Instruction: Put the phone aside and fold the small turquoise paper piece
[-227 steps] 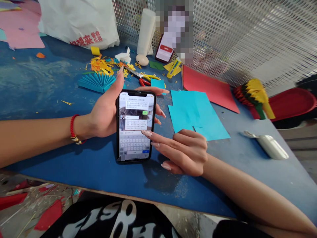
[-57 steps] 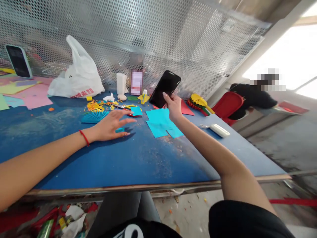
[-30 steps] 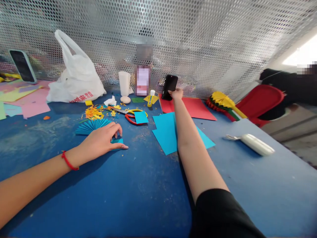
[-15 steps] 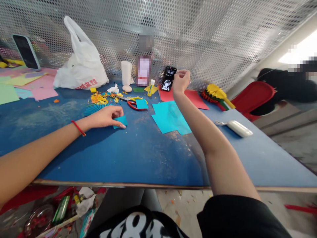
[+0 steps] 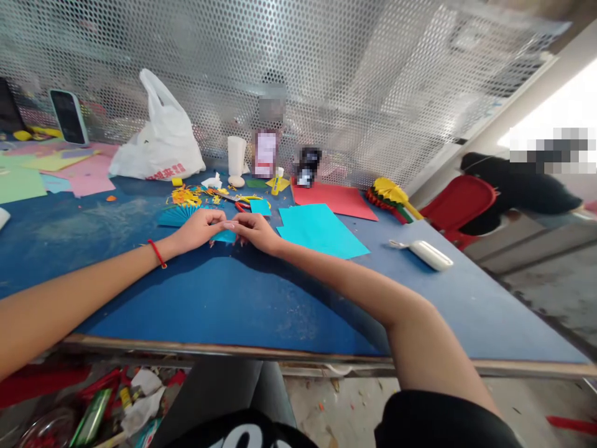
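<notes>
A blue table (image 5: 289,311), its top scuffed, stood against a screen of perforated metal (image 5: 214,62). Beyond its right edge was a red chair (image 5: 459,202), and bright white light (image 5: 576,93) came in at the upper right. Below, scraps (image 5: 321,407) lay scattered on the pale floor (image 5: 357,423).

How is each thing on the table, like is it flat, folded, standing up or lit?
Left hand: grip closed on blue slip
Right hand: grip closed on blue slip
Fan: pleated, spread
Scissors: partly under blue square; opening unclear
Glue: upright
Red sheet: flat
Big blue paper: flat
Bag: upright, handles up
Left phone: upright, screen dark
Middle phone: upright, screen lit
Right phone: upright, screen blurred
White gadget: lying down
</notes>
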`<state>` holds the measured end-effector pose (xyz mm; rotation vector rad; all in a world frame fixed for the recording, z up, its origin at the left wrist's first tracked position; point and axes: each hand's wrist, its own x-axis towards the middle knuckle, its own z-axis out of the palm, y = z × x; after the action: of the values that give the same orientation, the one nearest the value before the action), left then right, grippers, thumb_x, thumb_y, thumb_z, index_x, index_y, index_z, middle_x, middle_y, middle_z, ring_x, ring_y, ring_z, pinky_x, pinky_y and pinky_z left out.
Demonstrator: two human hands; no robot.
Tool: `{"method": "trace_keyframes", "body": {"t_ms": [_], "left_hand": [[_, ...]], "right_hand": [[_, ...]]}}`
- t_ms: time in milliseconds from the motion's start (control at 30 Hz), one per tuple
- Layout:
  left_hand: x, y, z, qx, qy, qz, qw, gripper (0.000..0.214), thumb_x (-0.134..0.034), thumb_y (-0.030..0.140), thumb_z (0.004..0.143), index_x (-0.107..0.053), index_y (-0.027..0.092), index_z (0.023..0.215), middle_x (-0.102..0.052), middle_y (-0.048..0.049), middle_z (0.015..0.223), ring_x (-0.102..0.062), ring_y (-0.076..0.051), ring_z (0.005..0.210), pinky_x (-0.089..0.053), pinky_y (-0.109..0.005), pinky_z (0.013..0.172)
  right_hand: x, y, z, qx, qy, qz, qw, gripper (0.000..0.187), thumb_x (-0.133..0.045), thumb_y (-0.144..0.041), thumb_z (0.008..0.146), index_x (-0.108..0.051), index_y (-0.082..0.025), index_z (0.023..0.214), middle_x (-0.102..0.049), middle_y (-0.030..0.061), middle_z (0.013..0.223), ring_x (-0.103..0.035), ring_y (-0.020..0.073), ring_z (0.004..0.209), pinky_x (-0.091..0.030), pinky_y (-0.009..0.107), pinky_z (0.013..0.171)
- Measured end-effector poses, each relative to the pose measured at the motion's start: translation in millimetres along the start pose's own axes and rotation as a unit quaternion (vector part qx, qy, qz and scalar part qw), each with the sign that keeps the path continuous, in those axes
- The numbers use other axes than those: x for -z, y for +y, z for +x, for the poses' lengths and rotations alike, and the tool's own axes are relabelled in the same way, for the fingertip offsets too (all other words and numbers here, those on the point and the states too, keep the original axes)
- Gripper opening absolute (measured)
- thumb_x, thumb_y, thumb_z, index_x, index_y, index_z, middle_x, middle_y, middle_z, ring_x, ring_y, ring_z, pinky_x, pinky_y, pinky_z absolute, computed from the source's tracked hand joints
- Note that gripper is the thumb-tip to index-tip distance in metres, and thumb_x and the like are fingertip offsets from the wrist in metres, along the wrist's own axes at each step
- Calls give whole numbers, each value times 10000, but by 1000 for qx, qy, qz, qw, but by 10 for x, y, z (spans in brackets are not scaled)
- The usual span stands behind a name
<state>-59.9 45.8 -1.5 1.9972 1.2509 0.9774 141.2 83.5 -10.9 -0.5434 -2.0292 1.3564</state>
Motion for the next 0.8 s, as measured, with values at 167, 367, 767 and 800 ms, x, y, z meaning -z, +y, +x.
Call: {"method": "trace_keyframes", "body": {"t_ms": [167,367,767,800], "left_hand": [[-13,7,8,22,0,-29,999,598,-586,772,904,-547,204,722,-576,22,538,-524,-130,447,-399,-229,432],[-48,78,-8,-33,71,-25,997,464,-619,564,974,-592,193,696,-601,20,602,-551,-115,522,-464,-224,527],[-50,225,-91,-31,-14,20,999,355,-579,529,988,-618,252,770,-512,35,601,-434,-146,524,-346,-289,506],[-52,237,-94,-40,-7,28,999,345,-589,538,974,-619,267,764,-537,25,631,-448,-161,567,-360,-302,538]], "right_hand": [[139,103,-3,-11,29,48,998,459,-749,-614,855,-590,-198,747,-598,-53,607,-542,92,548,-468,237,577],[147,65,-47,-15,-22,79,996,427,-794,-582,820,-664,-185,731,-699,-8,692,-574,98,607,-495,251,634],[155,81,-62,33,-35,107,993,350,-821,-503,802,-680,-186,757,-698,-34,692,-567,79,597,-463,230,609],[153,72,-69,29,-37,105,993,337,-821,-488,805,-683,-185,754,-707,-31,691,-573,80,600,-467,231,617]]}}
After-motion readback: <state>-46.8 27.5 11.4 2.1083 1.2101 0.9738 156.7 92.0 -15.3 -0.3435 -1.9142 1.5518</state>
